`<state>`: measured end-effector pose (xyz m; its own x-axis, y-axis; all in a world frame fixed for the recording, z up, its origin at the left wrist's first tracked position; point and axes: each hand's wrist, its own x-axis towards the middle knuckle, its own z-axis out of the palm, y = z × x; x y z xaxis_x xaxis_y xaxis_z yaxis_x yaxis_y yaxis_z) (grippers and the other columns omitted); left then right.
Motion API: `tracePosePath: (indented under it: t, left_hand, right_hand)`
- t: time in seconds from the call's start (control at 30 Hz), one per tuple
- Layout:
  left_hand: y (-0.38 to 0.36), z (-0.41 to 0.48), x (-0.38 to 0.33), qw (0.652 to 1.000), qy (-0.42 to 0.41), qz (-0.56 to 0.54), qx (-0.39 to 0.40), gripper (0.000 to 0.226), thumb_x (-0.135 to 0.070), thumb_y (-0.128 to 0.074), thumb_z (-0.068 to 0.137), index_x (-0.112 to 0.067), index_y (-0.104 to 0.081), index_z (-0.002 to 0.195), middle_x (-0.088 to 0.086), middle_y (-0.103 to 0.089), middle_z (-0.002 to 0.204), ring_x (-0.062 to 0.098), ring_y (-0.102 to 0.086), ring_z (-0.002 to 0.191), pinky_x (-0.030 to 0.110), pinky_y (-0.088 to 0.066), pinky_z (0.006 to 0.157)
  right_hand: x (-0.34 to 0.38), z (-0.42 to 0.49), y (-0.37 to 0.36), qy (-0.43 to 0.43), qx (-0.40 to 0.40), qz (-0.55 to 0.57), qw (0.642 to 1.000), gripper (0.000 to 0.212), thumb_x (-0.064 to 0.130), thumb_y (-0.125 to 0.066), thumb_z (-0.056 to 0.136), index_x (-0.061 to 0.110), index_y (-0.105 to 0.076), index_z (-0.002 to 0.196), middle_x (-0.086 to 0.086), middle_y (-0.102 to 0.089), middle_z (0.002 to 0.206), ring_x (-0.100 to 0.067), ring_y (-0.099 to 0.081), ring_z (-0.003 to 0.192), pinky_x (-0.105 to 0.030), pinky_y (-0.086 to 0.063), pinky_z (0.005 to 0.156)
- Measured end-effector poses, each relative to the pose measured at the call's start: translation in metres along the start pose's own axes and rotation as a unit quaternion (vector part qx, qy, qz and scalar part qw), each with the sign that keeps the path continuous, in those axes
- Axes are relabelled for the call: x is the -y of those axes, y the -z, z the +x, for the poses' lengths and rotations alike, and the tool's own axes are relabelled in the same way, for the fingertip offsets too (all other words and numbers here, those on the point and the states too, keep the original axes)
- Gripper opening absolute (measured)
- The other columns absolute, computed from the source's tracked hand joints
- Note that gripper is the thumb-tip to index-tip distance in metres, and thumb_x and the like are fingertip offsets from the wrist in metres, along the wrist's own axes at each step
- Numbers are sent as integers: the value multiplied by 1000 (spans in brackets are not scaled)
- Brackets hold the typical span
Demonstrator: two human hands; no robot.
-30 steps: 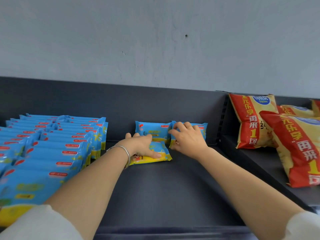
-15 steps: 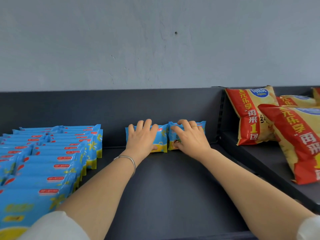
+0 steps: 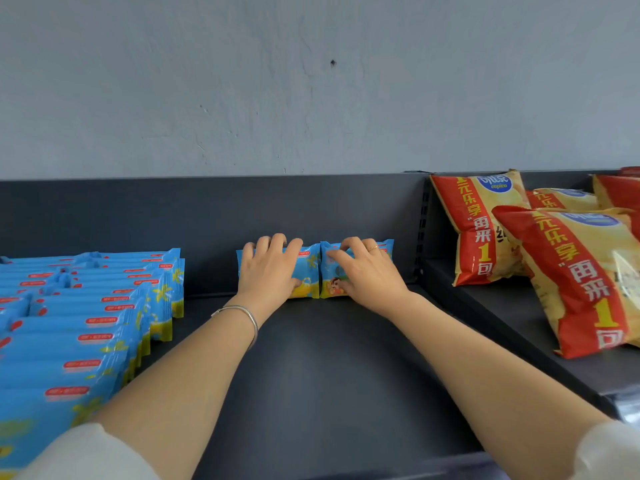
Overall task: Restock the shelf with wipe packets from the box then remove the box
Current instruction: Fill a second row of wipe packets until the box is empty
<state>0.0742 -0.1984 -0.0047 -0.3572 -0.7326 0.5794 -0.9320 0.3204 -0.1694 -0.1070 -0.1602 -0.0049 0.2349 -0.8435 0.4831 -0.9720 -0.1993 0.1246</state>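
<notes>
Two blue-and-yellow wipe packets stand upright side by side against the back panel of the dark shelf (image 3: 311, 375). My left hand (image 3: 268, 268) lies over the left packet (image 3: 310, 268), fingers curled across its top edge. My right hand (image 3: 367, 271) grips the right packet (image 3: 330, 271) the same way, a ring on one finger. Both packets touch each other and the back panel. The box is out of view.
Several rows of the same wipe packets (image 3: 86, 323) fill the left part of the shelf. Past a slotted upright (image 3: 420, 237) on the right, red-and-yellow snack bags (image 3: 581, 278) lean on a neighbouring shelf. A grey wall rises behind.
A second ago a packet lay flat under my left hand. It now stands upright against the back, beside the packet under my right hand. Both hands have reached further in.
</notes>
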Motion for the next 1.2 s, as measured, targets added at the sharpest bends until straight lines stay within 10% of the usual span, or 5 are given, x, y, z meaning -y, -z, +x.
tracePosePath:
  t: [0.47,0.77,1.2]
  left_hand:
    - [77,-57,-35,986,-91,-140,26,19,-30,-46,95,-20,-57,107,-2,-61,108,22,-55,102,32,-34,73]
    - [113,-102,-109,958,-195,-211,-22,16,-34,-51,92,-20,-59,97,1,-64,100,27,-59,95,34,-39,69]
    - [147,-179,-300,884,-358,-301,-14,20,-34,-48,94,-17,-59,98,3,-63,100,26,-56,98,35,-41,76]
  right_hand:
    - [38,-75,55,-112,-19,-3,994,31,32,-51,92,24,-60,121,-1,-52,124,-26,-41,119,-36,-38,83]
    - [22,-193,102,-113,-112,-65,985,15,20,-59,81,12,-69,87,-8,-65,83,-33,-60,76,-34,-44,54]
    - [-49,-404,150,-277,-26,-110,954,23,29,-48,95,20,-63,109,1,-63,103,-26,-57,100,-34,-46,66]
